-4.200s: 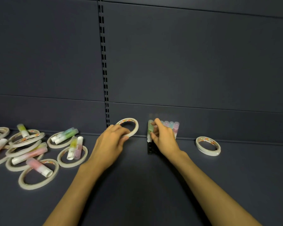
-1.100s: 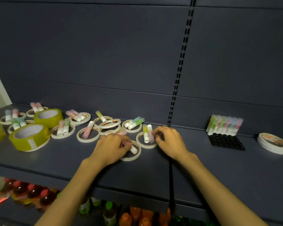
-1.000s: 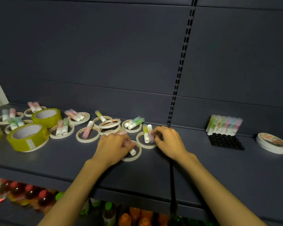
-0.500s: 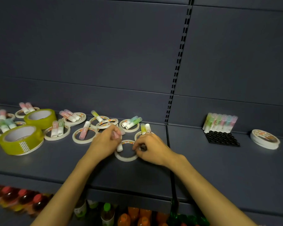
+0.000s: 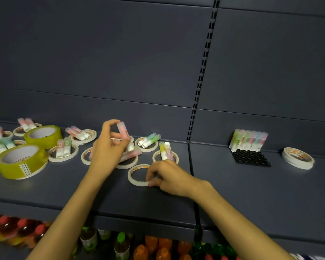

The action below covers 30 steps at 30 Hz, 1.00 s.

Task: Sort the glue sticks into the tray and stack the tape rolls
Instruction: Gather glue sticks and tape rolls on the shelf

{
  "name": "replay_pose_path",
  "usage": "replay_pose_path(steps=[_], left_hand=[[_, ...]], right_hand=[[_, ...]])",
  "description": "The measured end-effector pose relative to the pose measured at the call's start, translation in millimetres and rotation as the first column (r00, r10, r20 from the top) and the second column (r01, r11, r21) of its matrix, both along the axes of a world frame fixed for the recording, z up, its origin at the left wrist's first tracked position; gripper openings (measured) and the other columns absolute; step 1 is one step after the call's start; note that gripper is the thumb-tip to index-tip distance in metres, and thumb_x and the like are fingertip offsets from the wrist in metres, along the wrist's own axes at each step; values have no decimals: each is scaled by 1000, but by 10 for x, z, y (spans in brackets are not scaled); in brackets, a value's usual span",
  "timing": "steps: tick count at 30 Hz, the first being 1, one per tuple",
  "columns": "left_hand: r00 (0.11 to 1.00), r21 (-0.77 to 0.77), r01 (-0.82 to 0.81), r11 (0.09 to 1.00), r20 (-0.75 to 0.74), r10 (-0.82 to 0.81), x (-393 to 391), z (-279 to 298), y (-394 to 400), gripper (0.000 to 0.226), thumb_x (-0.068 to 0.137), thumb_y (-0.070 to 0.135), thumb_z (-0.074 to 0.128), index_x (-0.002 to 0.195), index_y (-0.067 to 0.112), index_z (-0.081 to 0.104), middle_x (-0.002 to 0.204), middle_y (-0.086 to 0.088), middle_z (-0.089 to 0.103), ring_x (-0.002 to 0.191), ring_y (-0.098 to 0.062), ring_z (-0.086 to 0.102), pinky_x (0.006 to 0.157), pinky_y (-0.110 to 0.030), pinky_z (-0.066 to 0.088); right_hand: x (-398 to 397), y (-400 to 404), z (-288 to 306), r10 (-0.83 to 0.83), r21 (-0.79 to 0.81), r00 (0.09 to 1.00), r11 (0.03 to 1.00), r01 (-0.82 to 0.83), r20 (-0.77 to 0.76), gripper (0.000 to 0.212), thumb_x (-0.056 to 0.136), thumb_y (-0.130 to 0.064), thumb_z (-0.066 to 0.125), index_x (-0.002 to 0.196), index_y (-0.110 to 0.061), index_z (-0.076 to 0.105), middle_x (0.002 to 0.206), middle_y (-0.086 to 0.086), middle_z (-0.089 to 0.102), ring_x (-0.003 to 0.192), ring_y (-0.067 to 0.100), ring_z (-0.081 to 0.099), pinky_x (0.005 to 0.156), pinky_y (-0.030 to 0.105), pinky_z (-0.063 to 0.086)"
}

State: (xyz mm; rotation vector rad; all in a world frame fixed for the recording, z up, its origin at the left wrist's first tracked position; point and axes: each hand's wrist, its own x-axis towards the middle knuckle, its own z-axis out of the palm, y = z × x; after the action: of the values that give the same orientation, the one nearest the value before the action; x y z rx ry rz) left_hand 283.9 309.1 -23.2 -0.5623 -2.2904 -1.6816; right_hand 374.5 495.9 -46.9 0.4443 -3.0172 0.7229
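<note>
My left hand (image 5: 107,149) holds a pink glue stick (image 5: 123,132) raised above the shelf, its cap pointing up. My right hand (image 5: 168,175) pinches the near right rim of a thin white tape roll (image 5: 137,175) lying flat on the shelf. To the right stands a black tray (image 5: 250,158) with a row of glue sticks (image 5: 249,139) upright along its back edge. Beyond the tray lies a short stack of white tape rolls (image 5: 297,158). More thin rolls with glue sticks on them, such as one pair (image 5: 165,151), lie scattered behind my hands.
Two wide yellow-green tape rolls (image 5: 20,160) (image 5: 43,134) sit at the left. Several other thin rolls and glue sticks (image 5: 64,150) spread across the left shelf. Below the shelf edge, coloured drink bottles (image 5: 120,246) stand in a row. A slotted upright (image 5: 201,72) divides the back panel.
My left hand has lifted the pink glue stick off the tape roll and raised it. My right hand has slid onto that roll's rim and now pinches it.
</note>
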Motion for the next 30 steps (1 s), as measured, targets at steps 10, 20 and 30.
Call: replay_pose_path(steps=[10, 20, 30], left_hand=[[973, 169, 188, 968, -166, -160, 393, 123, 711, 46, 95, 19, 64, 133, 32, 41, 97, -1, 66, 86, -12, 67, 71, -35, 57], [957, 43, 183, 982, -235, -168, 1068, 60, 2088, 40, 95, 21, 62, 126, 36, 43, 91, 7, 63, 81, -9, 65, 67, -26, 54], [958, -71, 196, 978, -200, -206, 1613, 31, 3108, 36, 94, 21, 66, 119, 36, 47, 85, 14, 65, 77, -9, 65, 74, -42, 55]], right_hand=[[476, 766, 212, -196, -16, 956, 980, 198, -217, 11, 85, -11, 73, 91, -19, 69, 92, -8, 64, 86, 9, 57, 82, 30, 50], [1302, 2155, 229, -360, 59, 883, 917, 394, -302, 10, 86, -14, 68, 89, -23, 64, 91, -13, 59, 89, 13, 54, 80, 35, 49], [1874, 3855, 236, -614, 16, 700, 747, 664, -364, 12, 84, -11, 67, 85, -22, 62, 88, -8, 58, 89, 19, 57, 69, 31, 39]])
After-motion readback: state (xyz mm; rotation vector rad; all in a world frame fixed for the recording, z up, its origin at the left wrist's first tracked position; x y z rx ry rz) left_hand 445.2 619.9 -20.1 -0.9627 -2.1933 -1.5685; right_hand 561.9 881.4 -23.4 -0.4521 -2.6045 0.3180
